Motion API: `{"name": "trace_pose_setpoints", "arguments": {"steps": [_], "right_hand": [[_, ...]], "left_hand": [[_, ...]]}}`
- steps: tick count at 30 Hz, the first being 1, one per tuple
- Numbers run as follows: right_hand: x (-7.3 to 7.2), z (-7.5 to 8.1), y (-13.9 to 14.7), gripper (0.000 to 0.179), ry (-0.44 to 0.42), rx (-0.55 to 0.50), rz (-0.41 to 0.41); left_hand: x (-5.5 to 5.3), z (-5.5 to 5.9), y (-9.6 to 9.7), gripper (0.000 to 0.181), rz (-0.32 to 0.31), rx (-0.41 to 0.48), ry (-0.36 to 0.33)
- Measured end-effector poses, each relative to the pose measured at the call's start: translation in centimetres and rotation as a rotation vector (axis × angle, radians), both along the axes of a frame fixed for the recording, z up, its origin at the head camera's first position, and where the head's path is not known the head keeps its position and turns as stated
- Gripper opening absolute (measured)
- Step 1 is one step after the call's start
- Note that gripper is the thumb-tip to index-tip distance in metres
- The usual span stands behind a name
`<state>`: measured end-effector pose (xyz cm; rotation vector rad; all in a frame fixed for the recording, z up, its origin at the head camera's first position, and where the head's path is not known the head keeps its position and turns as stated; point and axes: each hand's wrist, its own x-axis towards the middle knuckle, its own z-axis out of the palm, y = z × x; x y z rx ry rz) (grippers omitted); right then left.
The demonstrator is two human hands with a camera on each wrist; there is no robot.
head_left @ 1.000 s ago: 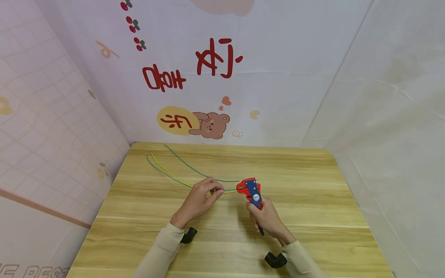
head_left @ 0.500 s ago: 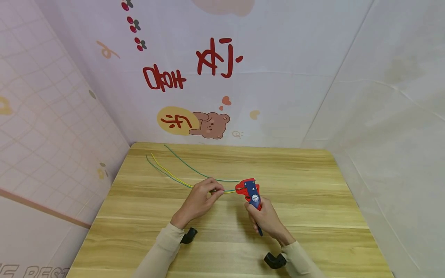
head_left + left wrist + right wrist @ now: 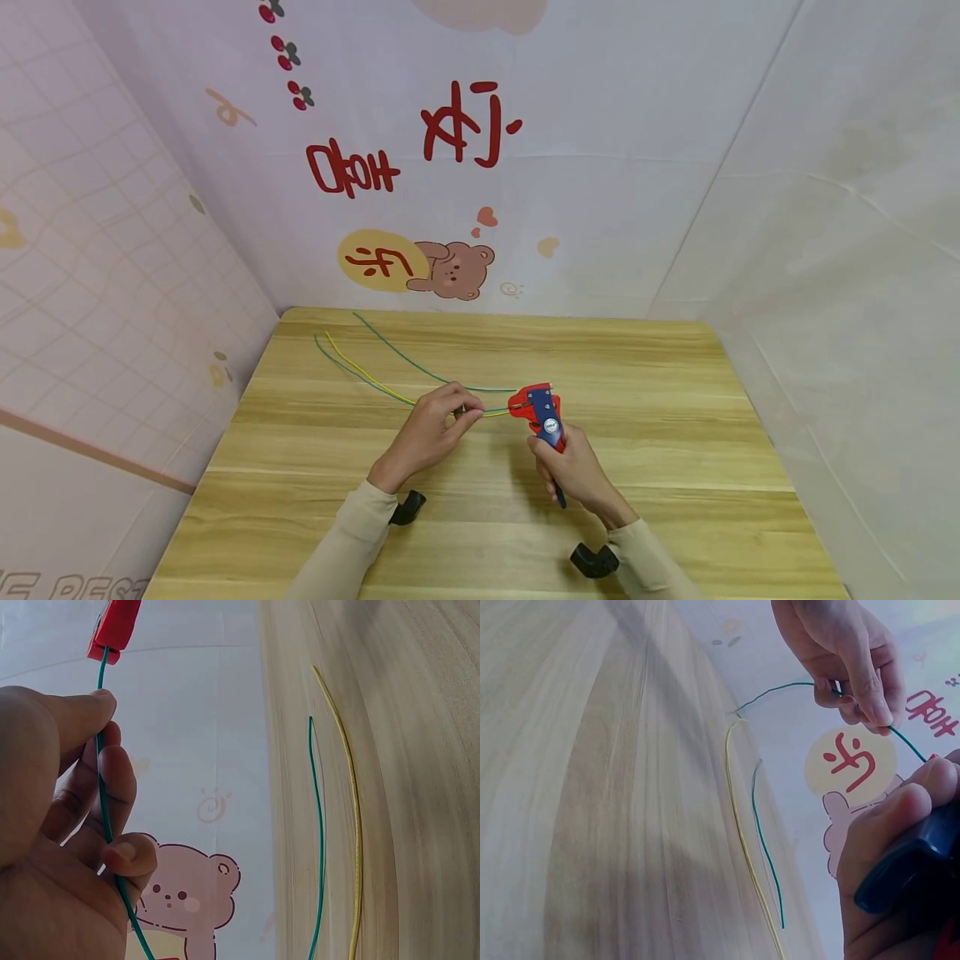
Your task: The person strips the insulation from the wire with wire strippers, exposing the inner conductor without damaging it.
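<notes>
In the head view my left hand (image 3: pixel 431 429) pinches a green wire (image 3: pixel 103 787) between thumb and index finger. The rest of that wire passes along the curled fingers and trails off to the left. My right hand (image 3: pixel 573 467) grips a red and blue wire stripper (image 3: pixel 543 417) by its handles. The green wire's near end enters the stripper's red head, and the tip inside is hidden. Below the left hand, a yellow wire (image 3: pixel 355 787) lies on the table. Farther back lies a second green wire (image 3: pixel 763 840), apart from both hands.
The wood-grain table (image 3: pixel 675 467) reaches back to a white printed cloth wall (image 3: pixel 600 225) with a bear picture. Cloth walls also stand at the left and right. Black wrist mounts (image 3: pixel 595 561) sit below both forearms, close over the tabletop.
The stripper and right hand have shifted very slightly left, toward the left hand. The left hand keeps its pinch on the green wire, and the loose wires stay where they were.
</notes>
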<state>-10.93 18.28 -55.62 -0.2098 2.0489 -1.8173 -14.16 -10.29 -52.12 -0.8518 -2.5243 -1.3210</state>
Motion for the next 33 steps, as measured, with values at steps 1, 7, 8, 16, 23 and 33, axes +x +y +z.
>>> {"name": "trace_pose_setpoints", "arguments": {"steps": [1,7,8,16,23,33], "right_hand": [[0.0,0.0,0.0,0.035,0.004,0.002,0.001],[-0.1,0.1,0.1,0.025,0.03,0.002,-0.001],[-0.1,0.1,0.2,0.023,0.031,0.0,-0.002],[-0.1,0.0,0.4,0.028,0.013,-0.004,0.003],[-0.3,-0.1,1.0,0.032,-0.016,-0.006,-0.045],[-0.3,0.1,1.1,0.028,-0.002,-0.028,-0.043]], "left_hand": [[0.0,0.0,0.0,0.006,0.0,-0.001,0.002],[0.0,0.1,0.0,0.006,0.003,-0.003,0.009],[0.0,0.0,0.0,0.006,0.003,-0.002,0.008],[0.0,0.0,-0.1,0.006,-0.001,-0.003,0.011],[0.0,-0.1,-0.4,0.007,0.018,0.0,0.043],[-0.1,-0.3,-0.5,0.006,0.015,-0.003,0.044]]}}
